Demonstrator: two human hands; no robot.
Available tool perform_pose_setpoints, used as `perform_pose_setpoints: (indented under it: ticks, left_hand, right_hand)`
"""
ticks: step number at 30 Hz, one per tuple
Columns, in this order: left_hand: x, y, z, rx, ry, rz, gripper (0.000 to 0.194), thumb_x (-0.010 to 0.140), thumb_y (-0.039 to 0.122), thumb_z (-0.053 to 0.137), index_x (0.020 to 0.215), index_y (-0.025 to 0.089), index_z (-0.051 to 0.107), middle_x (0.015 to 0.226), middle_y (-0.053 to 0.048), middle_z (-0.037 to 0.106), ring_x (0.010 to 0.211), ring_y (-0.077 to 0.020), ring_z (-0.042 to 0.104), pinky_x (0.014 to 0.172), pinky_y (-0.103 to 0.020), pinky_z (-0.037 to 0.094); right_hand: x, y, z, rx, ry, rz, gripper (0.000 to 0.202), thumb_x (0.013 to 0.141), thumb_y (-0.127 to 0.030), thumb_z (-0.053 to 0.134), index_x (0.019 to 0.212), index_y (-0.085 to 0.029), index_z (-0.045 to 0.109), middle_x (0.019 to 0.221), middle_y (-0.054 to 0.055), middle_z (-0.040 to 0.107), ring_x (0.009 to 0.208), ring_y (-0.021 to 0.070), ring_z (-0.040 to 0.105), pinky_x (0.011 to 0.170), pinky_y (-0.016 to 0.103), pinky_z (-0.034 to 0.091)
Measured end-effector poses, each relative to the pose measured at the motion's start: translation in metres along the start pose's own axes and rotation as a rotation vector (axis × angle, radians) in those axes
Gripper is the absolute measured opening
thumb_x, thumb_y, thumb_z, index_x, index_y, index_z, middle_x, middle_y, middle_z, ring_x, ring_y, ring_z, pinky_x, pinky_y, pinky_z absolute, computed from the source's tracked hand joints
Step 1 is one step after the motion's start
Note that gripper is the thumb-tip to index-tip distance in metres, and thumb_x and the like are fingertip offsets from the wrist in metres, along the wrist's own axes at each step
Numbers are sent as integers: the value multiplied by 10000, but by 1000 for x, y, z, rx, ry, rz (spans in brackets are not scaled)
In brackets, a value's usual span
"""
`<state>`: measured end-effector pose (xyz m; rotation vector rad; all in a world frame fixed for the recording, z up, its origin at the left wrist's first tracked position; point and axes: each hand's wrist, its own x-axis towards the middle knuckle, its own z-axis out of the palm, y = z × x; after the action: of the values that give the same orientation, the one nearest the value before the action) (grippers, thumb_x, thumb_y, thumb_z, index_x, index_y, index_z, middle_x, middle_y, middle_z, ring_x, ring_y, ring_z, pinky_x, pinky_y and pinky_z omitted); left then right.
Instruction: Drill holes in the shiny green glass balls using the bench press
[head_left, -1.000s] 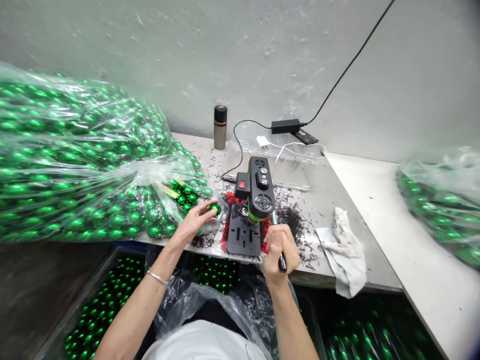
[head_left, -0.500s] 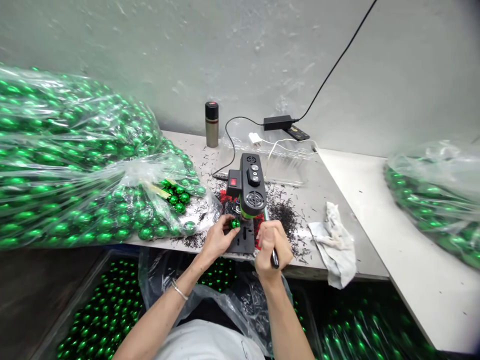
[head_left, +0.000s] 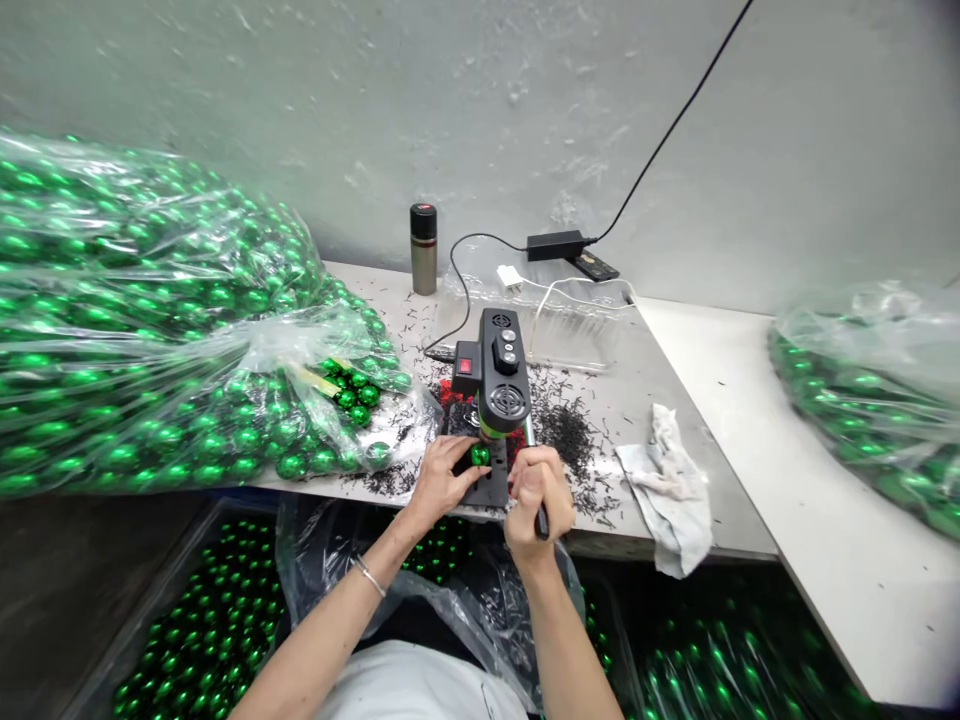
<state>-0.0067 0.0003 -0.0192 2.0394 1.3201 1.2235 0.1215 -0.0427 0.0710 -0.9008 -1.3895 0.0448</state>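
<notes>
A small black bench machine, resembling a mini drill press, stands on the table with a red switch at its left side. Below its head, a shiny green ball sits over the black base plate. The thumb and fingers of my left hand are closed around that ball from the left. My right hand is wrapped round the machine's lever, whose black grip end sticks out under the fist. Whether the machine's tip touches the ball is hidden by its head.
A large clear bag of green balls fills the left; another bag lies at right. Dark scraps litter the table around the machine. A white cloth, a flask and a power adapter lie nearby. Bins of balls stand below.
My left hand and the green ball have shifted slightly right and toward me. My right hand has moved a little left and down with the lever.
</notes>
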Motion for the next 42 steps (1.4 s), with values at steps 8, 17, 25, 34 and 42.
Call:
perform_pose_setpoints:
  ticks: [8,17,25,34,42]
  left_hand:
    - [-2,1,1,-3,-5,-4,290,869,341,731,1125,205,728,1073,-108,758,1007,-268,665,905,-445,533]
    - [-1,1,1,1,-16,13,291,878,343,726,1137,210,716,1077,-101,758,999,-260,668,893,-424,534]
    - [3,-3,1,8,-9,42,313,870,368,741,1119,180,720,1068,-121,759,991,-281,674,886,-456,542]
    - [-47,20,-17,100,-29,222,439,948,362,634,1351,198,582,1210,-140,698,1138,-286,625,974,-471,502]
    - [6,-10,-79,504,15,-124,243,979,253,557,1166,145,670,1227,-171,662,1158,-325,587,956,-487,491]
  right_hand:
    - [-30,35,7,-34,40,-149,308,981,-190,364,677,-220,404,711,-19,485,631,124,507,705,349,460]
    - [-37,43,8,-22,18,-175,291,997,-206,342,713,-222,406,755,-24,485,669,121,563,788,372,484]
    - [-7,18,0,39,-6,-100,310,973,-155,392,671,-223,414,680,-17,465,640,130,490,616,299,393]
    - [23,-12,-6,41,-49,95,344,988,-168,429,646,-212,437,652,-16,458,627,123,465,590,293,367]
    - [9,0,-2,58,-9,26,314,972,-132,445,669,-205,475,654,-14,486,609,121,472,566,293,355]
